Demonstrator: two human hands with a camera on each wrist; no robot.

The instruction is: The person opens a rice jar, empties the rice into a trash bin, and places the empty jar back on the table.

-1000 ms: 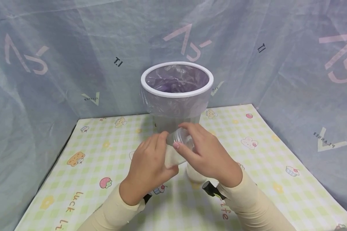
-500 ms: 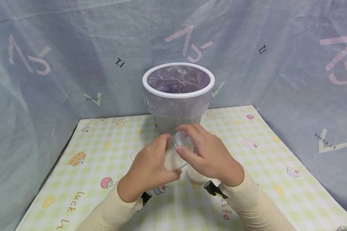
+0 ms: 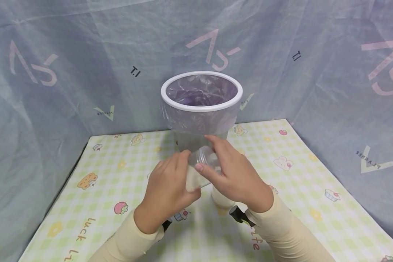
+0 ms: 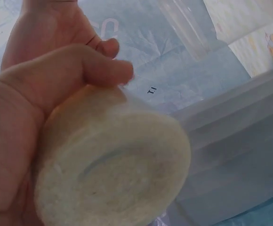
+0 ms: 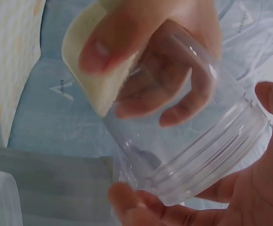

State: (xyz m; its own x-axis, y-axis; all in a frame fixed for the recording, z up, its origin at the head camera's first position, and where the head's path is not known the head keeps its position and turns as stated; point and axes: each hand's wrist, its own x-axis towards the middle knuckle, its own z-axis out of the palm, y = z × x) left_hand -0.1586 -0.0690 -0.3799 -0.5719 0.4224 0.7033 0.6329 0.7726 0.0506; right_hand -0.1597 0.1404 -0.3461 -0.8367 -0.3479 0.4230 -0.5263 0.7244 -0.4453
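My left hand (image 3: 166, 183) grips a clear plastic jar (image 3: 194, 179) around its body, holding it tilted above the table. Pale, fine-grained stuff (image 5: 92, 70) lies packed toward the jar's base; the rest of the jar looks clear. In the left wrist view the jar's rounded base (image 4: 113, 174) faces the camera. Thumb and fingers of my right hand (image 3: 240, 173) curve round the clear ridged lid (image 5: 216, 150) at the other end. Behind the right hand, a second container with pale contents (image 3: 221, 198) stands on the table, its upper part hidden.
Just beyond my hands stands a bin (image 3: 201, 108) with a white rim and a clear bag liner. A green checked cloth (image 3: 118, 196) covers the table. Grey-blue fabric (image 3: 118, 43) hangs at the back and sides.
The right hand's fingers have shifted slightly round the lid, its index finger now reaching higher. Both hands and the tilted jar stay in nearly the same place.
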